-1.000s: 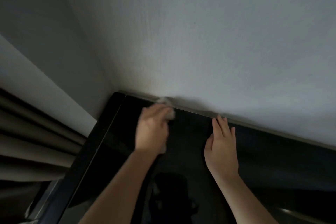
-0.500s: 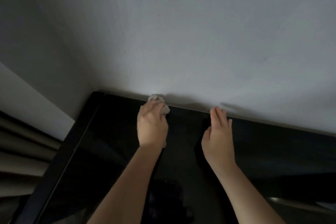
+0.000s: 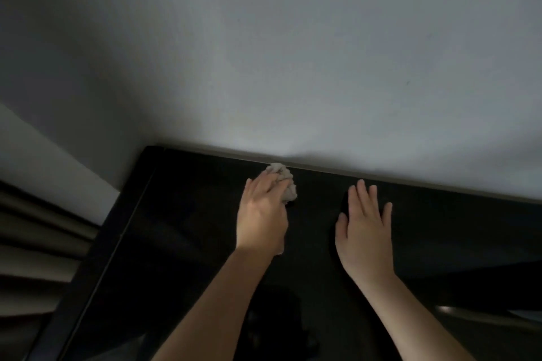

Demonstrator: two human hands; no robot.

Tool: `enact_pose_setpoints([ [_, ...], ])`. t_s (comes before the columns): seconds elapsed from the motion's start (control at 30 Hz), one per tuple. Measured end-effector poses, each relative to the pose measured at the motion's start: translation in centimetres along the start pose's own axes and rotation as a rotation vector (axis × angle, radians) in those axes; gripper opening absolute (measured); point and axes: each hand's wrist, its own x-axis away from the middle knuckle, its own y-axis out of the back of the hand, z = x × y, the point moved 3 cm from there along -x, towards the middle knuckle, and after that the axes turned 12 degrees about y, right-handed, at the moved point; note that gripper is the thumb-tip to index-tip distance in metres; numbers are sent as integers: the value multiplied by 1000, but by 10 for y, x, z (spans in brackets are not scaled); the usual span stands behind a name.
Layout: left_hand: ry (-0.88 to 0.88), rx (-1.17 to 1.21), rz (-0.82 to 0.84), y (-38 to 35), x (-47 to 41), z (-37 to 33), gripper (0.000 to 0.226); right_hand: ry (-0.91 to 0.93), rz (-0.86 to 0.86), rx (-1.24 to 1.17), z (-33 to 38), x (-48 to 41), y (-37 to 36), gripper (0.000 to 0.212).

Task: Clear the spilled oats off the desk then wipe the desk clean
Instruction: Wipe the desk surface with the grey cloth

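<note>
Head view is dim: the black desk (image 3: 187, 214) shows little surface detail, and the frame cuts off its near edge. The left hand (image 3: 262, 215) hides much of the cloth (image 3: 284, 182), its fingers curled over the wad at the desk's far edge, by the wall (image 3: 293, 67). The right hand (image 3: 365, 231) lies flat with straight fingers, near the cloth but apart from it.

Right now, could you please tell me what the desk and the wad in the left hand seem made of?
Desk: black and glossy, perhaps lacquered wood, laminate or glass; it shows faint reflections. Wad: pale, matte, crumpled; paper tissue or soft cloth, the look leaves it open.
</note>
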Motion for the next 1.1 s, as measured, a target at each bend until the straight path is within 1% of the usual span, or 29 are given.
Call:
enact_pose_setpoints([
  [0.1,124,-51,-93,42,-9,72,49,141,32,13,41,1,-16,55],
  [0.2,213,-110,-183,81,-16,134,44,133,25,36,43,-1,-22,58],
  [0.3,300,-154,-240,103,-7,165,42,143,19,45,39,-1,-22,64],
  [0.37,300,-97,-248,104,2,156,37,139,19,43,42,-1,-21,59],
  [0.4,244,-37,-243,101,6,138,35,134,23,37,43,-1,-21,57],
  [0.47,50,47,-222,84,22,88,29,132,32,26,44,0,-19,56],
  [0.5,-41,75,-175,72,34,60,25,136,31,19,44,0,-18,56],
  [0.53,-92,92,-97,58,49,35,25,141,25,8,44,1,-17,55],
  [0.6,-117,65,23,32,81,3,36,149,14,-9,42,3,-15,55],
  [0.67,-157,39,66,30,90,6,45,156,9,-22,41,3,-14,54],
  [0.7,-146,52,59,39,84,18,45,161,5,-26,41,3,-14,53],
  [0.73,-103,68,28,51,76,35,44,163,-2,-27,41,3,-13,53],
  [0.77,-30,80,-41,65,67,54,42,161,-6,-27,40,3,-13,53],
  [0.83,166,57,-174,89,50,95,42,155,-5,-25,40,3,-14,52],
  [0.9,297,-13,-206,99,45,117,42,153,-3,-15,40,3,-13,52],
  [1.0,401,-19,-227,102,50,126,43,177,11,-15,38,4,-11,51],
  [1.03,410,-10,-225,103,55,124,42,192,23,-19,37,6,-11,51],
  [1.1,352,2,-201,99,70,113,42,211,39,-38,35,10,-10,51],
])
